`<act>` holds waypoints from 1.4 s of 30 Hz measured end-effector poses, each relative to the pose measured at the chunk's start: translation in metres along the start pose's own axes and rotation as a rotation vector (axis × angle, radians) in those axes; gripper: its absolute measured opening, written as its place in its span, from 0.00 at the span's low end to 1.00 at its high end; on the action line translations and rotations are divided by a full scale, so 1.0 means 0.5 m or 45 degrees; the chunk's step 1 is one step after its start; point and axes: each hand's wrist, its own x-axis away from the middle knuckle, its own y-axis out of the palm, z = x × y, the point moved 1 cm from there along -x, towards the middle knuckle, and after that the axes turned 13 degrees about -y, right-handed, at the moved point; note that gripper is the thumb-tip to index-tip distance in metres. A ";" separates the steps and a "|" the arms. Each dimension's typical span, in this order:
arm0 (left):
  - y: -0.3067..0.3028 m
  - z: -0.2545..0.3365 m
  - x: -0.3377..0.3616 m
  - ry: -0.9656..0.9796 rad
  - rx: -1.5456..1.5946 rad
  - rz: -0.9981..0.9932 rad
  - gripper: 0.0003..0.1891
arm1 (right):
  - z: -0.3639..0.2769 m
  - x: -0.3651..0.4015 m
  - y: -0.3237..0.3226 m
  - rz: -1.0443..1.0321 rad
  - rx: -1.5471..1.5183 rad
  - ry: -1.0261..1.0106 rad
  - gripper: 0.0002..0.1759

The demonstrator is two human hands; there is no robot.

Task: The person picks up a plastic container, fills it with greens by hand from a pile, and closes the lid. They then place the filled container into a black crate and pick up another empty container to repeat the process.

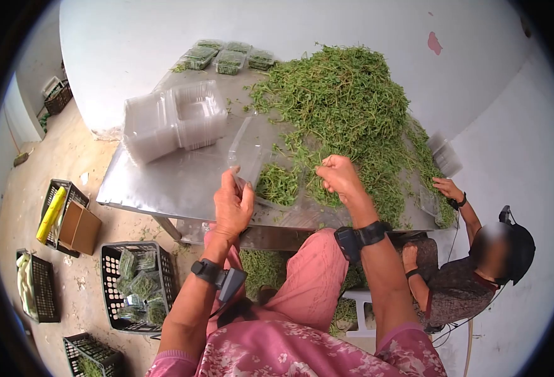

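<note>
At the table's near edge, my left hand pinches the side of an open clear plastic clamshell container. Its lid stands up towards the back, and loose leafy green sprigs lie in its base. My right hand is closed just right of the container, above the near slope of a large heap of greens. Whatever those fingers hold, if anything, is hidden. A dark device is strapped to each of my wrists.
Stacked clear containers stand on the metal table at left. Several filled boxes sit at the back. A co-worker reaches to the heap's right side. Black crates line the floor at left, one holding packed greens.
</note>
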 end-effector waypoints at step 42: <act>-0.002 0.006 0.002 -0.060 -0.022 -0.008 0.19 | -0.063 0.012 0.181 -0.169 0.956 -0.383 0.12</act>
